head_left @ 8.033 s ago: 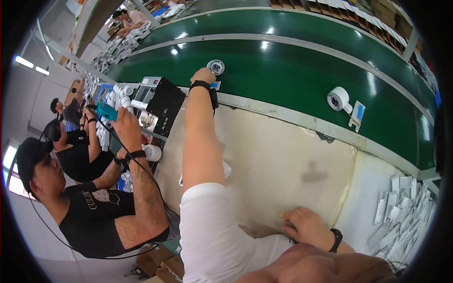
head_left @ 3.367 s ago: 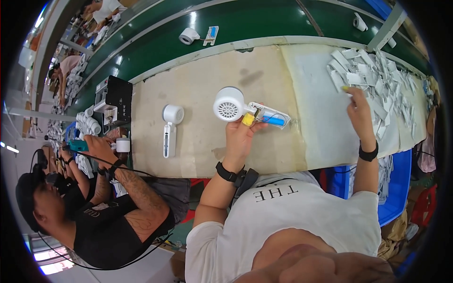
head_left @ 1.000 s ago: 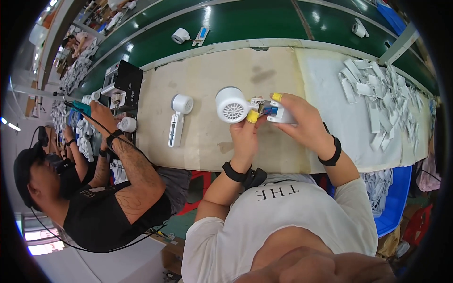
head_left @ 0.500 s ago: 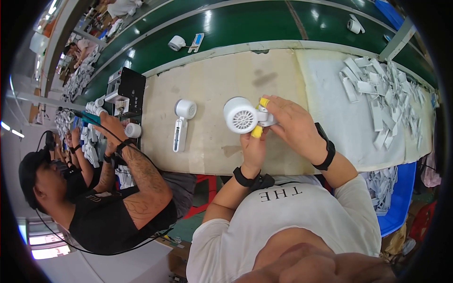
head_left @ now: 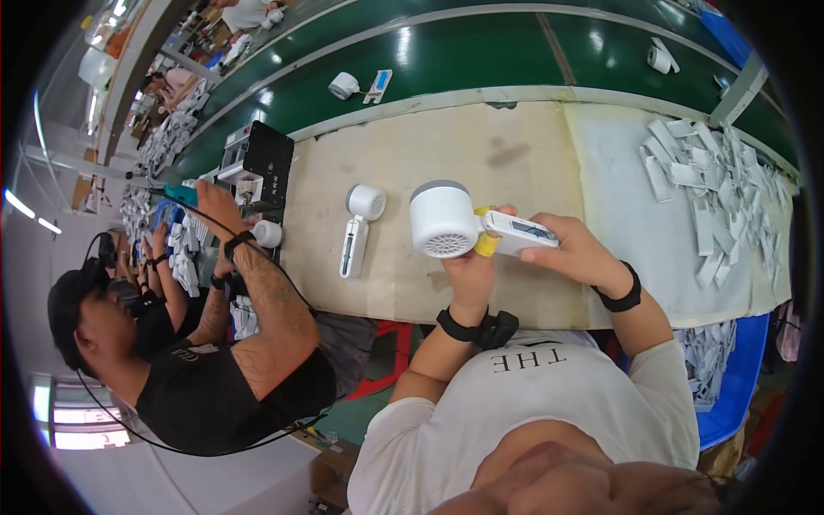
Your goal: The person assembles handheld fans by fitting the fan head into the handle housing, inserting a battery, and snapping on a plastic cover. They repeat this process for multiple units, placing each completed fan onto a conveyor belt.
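Note:
A white hair dryer point(head_left: 445, 220) is held over the front of the beige worktable point(head_left: 446, 150), its round grille facing me. My left hand point(head_left: 470, 275) grips it from below at the neck, a yellow finger cot on the thumb. My right hand point(head_left: 573, 252) holds the handle, which carries a blue-and-white label. A second white hair dryer point(head_left: 358, 227) lies flat on the table just to the left.
A heap of white label strips point(head_left: 714, 199) covers the table's right end. A green conveyor belt point(head_left: 481, 60) behind carries more dryers point(head_left: 344, 84). At left a co-worker in black point(head_left: 215, 378) works by a black fixture point(head_left: 257, 165). A blue bin point(head_left: 730, 378) stands at lower right.
My right hand came back from the label heap and joined the left on the dryer. Since half a second ago the dryer has turned slightly, showing the labelled handle.

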Tool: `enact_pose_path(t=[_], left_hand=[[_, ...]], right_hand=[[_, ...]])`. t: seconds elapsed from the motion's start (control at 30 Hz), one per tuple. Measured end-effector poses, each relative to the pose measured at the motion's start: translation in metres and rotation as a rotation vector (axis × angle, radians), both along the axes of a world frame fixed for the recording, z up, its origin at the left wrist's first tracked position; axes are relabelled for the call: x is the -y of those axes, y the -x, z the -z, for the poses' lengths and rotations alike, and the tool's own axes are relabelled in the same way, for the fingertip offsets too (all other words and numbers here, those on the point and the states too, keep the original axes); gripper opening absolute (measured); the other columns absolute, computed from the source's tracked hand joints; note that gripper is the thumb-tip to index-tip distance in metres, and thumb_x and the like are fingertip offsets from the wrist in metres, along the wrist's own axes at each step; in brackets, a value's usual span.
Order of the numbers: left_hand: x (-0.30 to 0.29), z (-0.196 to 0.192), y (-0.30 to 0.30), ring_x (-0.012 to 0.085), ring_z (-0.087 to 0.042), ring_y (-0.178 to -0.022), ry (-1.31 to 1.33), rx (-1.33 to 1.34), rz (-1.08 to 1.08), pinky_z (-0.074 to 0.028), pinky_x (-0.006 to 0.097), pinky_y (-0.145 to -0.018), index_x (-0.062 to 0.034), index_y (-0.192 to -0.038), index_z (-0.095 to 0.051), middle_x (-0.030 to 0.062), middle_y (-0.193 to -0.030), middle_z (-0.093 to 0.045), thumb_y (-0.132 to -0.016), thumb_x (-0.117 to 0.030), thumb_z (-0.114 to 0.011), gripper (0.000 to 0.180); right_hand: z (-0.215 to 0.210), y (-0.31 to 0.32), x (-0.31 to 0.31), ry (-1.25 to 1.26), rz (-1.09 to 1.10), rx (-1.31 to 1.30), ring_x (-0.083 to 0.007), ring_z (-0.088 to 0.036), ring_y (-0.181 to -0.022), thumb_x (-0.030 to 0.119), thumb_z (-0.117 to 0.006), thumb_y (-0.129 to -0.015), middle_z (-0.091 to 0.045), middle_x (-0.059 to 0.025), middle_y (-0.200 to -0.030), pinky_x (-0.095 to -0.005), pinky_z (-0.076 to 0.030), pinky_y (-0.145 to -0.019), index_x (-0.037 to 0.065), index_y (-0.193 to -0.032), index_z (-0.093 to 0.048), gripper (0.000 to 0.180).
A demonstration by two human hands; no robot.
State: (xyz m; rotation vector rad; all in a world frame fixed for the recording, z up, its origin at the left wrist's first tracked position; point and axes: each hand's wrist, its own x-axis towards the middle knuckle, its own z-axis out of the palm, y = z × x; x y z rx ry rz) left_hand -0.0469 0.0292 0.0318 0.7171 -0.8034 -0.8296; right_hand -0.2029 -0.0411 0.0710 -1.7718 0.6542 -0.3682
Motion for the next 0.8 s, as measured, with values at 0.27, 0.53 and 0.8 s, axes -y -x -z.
enact_pose_path(t=[0.27,0.53,0.8], left_hand=[[0.005,-0.028,-0.004,0.0287,-0.060,-0.096,0.042,-0.278,0.084,-0.048,0.041,-0.085,0.0043,-0.110,-0.050,0.0165,-0.107,-0.058,-0.085,-0.004,-0.056,0.027],[0.010,-0.037,-0.051,0.0255,-0.064,-0.078,-0.161,0.205,0.090,-0.051,0.036,-0.072,0.0015,-0.107,-0.050,0.0129,-0.078,-0.064,-0.081,-0.005,-0.058,0.028],[-0.004,-0.016,-0.144,0.0354,-0.061,-0.073,-1.036,1.510,-0.346,-0.049,0.042,-0.064,-0.0030,-0.095,-0.052,0.0226,-0.080,-0.060,-0.070,-0.017,-0.066,0.032]], right_hand=[[-0.012,-0.005,0.000,0.368,0.108,0.173,-0.0191,-0.054,-0.058,0.030,-0.067,-0.076,-0.055,-0.0103,-0.064,-0.0282,-0.043,-0.055,0.000,-0.081,-0.057,0.032],[0.022,-0.028,0.006,0.580,-0.013,-0.137,-0.0310,-0.056,-0.061,0.029,-0.067,-0.075,-0.058,-0.0118,-0.068,-0.0361,-0.044,-0.055,0.003,-0.082,-0.059,0.028],[0.033,-0.018,0.028,0.418,-0.149,-0.141,-0.0303,-0.059,-0.082,0.016,-0.064,-0.074,-0.062,-0.0139,-0.087,-0.0365,-0.047,-0.072,0.002,-0.109,-0.054,0.039]])
